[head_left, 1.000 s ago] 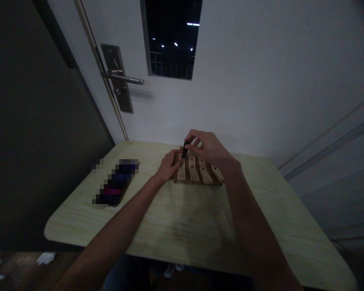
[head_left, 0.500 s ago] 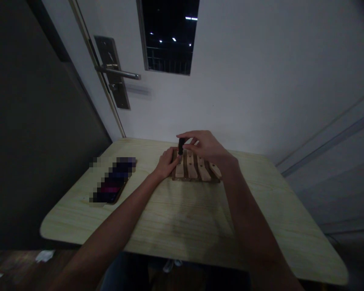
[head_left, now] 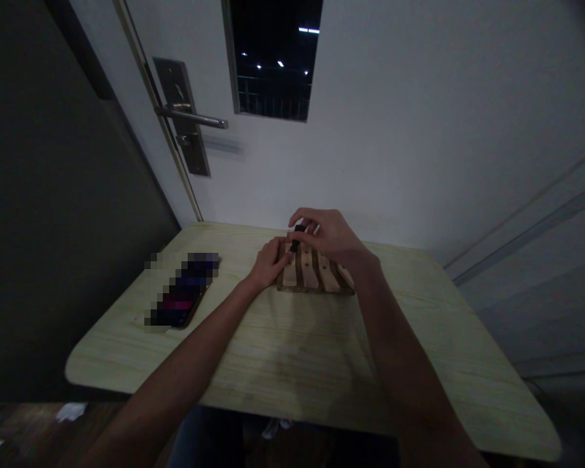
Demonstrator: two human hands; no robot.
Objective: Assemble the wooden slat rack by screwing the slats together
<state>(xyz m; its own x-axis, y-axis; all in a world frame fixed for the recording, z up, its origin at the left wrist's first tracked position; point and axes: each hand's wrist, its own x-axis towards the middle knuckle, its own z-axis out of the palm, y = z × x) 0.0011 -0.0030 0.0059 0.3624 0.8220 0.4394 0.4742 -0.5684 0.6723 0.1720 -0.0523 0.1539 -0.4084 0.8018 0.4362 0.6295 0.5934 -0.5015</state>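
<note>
A small wooden board (head_left: 300, 275) with several pale, wavy slats on a darker brown base lies near the table's far edge. Dark round holes or screws dot the slats. My left hand (head_left: 269, 262) grips the board's left side, its thumb resting on the leftmost slat. Between the fingers and thumb of my right hand (head_left: 327, 235) is a short, black-handled screwdriver (head_left: 297, 238), leaning with its top to the right. Its lower end is over the leftmost slat, close to my left thumb; whether the tip sits in a hole I cannot tell. My right hand and wrist cover part of the board's right side.
A phone (head_left: 185, 292), partly pixelated, lies on the pale wooden table (head_left: 292, 351) to the left. Behind the table rises a white door (head_left: 394, 130) with a metal handle (head_left: 195, 118) and a dark window (head_left: 273, 58). White scraps (head_left: 71, 411) lie on the floor.
The screwdriver has gone from nearly upright to leaning right. The fingers of my right hand have shifted around its handle. My left hand stays at the board's left side.
</note>
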